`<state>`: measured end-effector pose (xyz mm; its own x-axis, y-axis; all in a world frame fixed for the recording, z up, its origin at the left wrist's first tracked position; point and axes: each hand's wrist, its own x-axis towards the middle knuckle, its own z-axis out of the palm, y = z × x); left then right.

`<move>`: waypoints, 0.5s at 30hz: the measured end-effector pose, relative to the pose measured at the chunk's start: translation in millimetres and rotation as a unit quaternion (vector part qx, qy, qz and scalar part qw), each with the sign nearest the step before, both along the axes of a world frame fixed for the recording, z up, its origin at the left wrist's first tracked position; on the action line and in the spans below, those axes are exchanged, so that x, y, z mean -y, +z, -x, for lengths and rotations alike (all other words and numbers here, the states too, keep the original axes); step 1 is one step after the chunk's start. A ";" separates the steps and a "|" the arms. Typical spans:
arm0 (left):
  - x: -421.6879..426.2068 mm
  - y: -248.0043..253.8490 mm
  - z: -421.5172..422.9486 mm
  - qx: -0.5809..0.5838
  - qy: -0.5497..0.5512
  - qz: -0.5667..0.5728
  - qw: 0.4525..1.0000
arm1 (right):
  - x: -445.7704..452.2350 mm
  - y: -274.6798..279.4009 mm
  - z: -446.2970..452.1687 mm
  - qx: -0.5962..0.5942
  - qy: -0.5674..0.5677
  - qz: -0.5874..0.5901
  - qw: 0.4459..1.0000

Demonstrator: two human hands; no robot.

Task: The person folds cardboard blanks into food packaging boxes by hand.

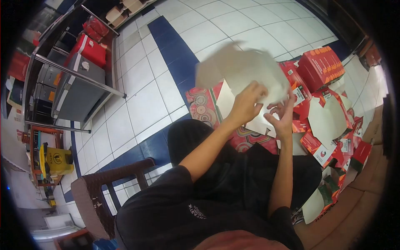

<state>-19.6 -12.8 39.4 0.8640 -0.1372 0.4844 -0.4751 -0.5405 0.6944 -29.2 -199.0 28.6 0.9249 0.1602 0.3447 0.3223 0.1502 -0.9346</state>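
A flat cardboard box blank [233, 68], pale inner face toward me and smeared by motion, is held up in front of me. My left hand [251, 101] has its fingers curled against the blank's lower part. On the right, my right hand [282, 114] grips the lower right edge with bent fingers; the exact contact is partly hidden. Beneath both hands lies another pale cardboard piece [223, 100] on a red patterned surface [202, 106].
To the right, a folded red box [318, 68] stands beside a heap of red and white cartons [329, 118]. A brown chair [98, 196] is at lower left. A metal rack [79, 68] with a grey case stands at left, and a yellow bin [58, 160] behind it.
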 end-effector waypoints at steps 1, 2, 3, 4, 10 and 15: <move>3.4 -10.7 -1.6 0.054 0.000 -0.103 0.993 | -3.5 0.5 0.8 0.000 0.001 0.002 1.000; 6.1 -21.2 -3.7 0.055 0.001 -0.100 0.993 | -6.5 -1.9 1.1 -0.038 -0.087 0.000 0.995; 8.1 -31.9 -5.2 0.035 -0.023 -0.135 0.990 | -8.2 -6.5 1.1 -0.076 -0.175 -0.003 0.982; 9.2 -30.2 -5.3 0.015 -0.048 -0.171 0.984 | -7.9 -16.5 1.0 -0.111 -0.186 -0.039 0.975; 7.6 -5.5 2.6 -0.126 -0.135 0.196 0.963 | 0.4 -27.8 -15.2 0.185 -0.171 0.226 0.941; 12.4 -10.8 -7.3 -0.222 0.018 0.516 0.827 | -13.5 -18.3 -4.7 0.198 -0.125 0.259 0.937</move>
<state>-12.2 -25.2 28.6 0.9827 0.1810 -0.0382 -0.0461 0.4400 0.8968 -24.6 -185.5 10.3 0.7715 0.1966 0.6051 0.6242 -0.4177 -0.6602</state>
